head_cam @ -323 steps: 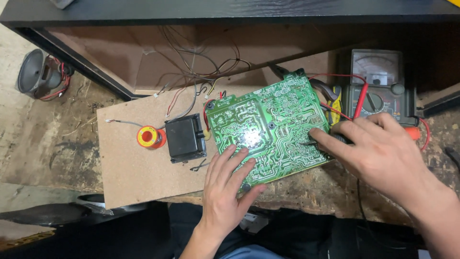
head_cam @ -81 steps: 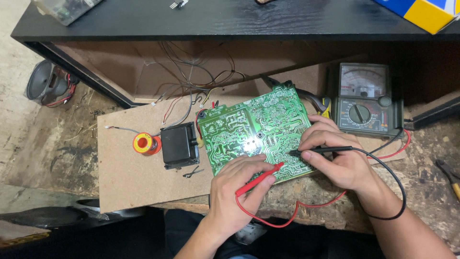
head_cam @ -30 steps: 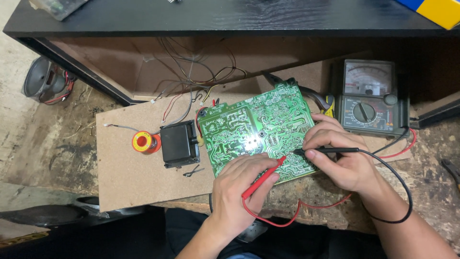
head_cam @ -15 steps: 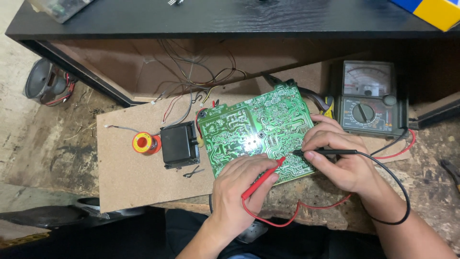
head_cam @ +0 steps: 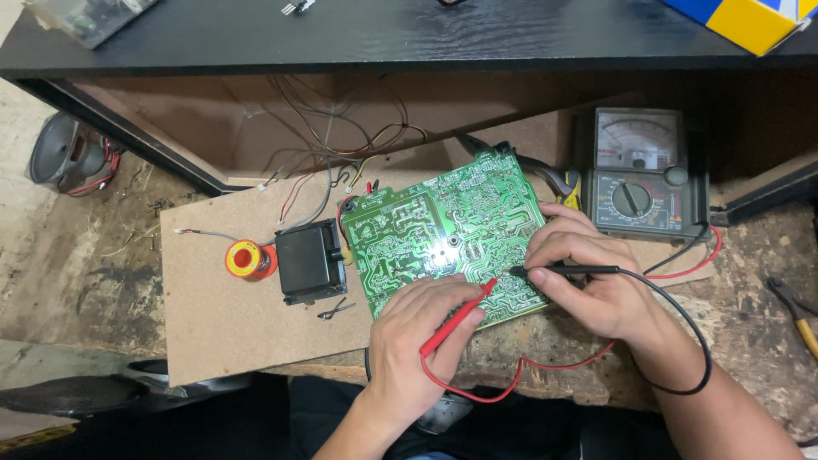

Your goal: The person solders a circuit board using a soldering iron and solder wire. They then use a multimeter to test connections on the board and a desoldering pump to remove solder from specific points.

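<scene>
A green circuit board [head_cam: 434, 226] lies solder side up on a brown hardboard sheet [head_cam: 213, 315]. My left hand [head_cam: 417, 341] grips a red probe [head_cam: 456, 317] whose tip touches the board's near edge. My right hand [head_cam: 588, 277] pinches a black probe [head_cam: 567, 269], its tip resting on the board's right part. Red and black leads loop from the probes back to an analog multimeter [head_cam: 639, 170] standing right of the board.
A black transformer block [head_cam: 309, 261] and a red-and-yellow solder spool [head_cam: 245, 258] sit left of the board. Loose wires [head_cam: 341, 153] trail behind it. A round speaker [head_cam: 64, 153] lies far left, pliers [head_cam: 797, 311] far right, and a dark shelf [head_cam: 426, 34] runs overhead.
Ten seconds ago both hands lay bare on the board; now each holds a probe. Over the last second the probe tips have barely shifted on the board.
</scene>
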